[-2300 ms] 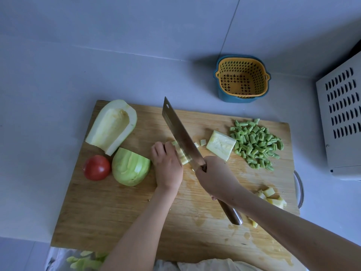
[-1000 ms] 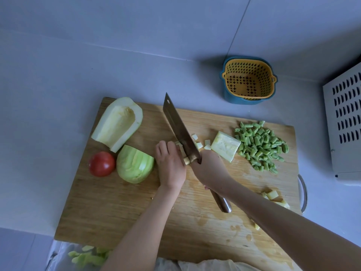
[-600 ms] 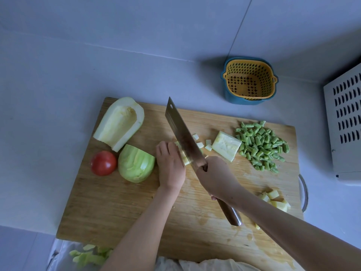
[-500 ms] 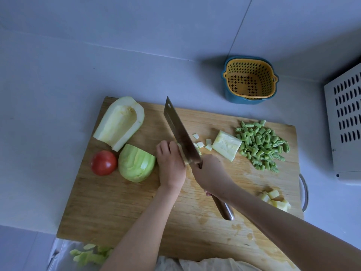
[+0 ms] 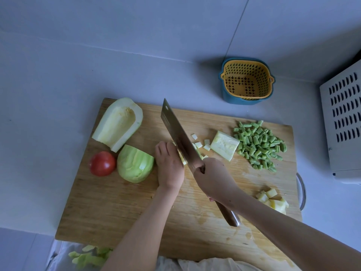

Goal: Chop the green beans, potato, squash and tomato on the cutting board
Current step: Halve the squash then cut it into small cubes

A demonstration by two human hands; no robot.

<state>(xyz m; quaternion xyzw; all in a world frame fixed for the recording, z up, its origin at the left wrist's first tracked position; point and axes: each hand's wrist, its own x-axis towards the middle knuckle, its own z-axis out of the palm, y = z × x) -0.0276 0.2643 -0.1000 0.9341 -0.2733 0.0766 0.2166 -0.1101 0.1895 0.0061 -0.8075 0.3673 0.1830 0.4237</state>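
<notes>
Cutting board (image 5: 117, 212): centre of frame, on the surface.
Your right hand (image 5: 214, 179): wrapped round the handle of the cleaver (image 5: 177, 133), blade pointing to the upper left.
Your left hand (image 5: 170, 169): fingers curled, holding down a squash strip (image 5: 182, 159) just beside the blade.
Left of your hands: peeled squash chunk (image 5: 134, 163), tomato (image 5: 102, 163), hollowed squash half (image 5: 119, 124).
Right: squash slab (image 5: 224, 144), chopped green beans (image 5: 257, 143).
Lower right: potato pieces (image 5: 273, 200).
Upper right, off the board: strainer basket (image 5: 246, 81).
</notes>
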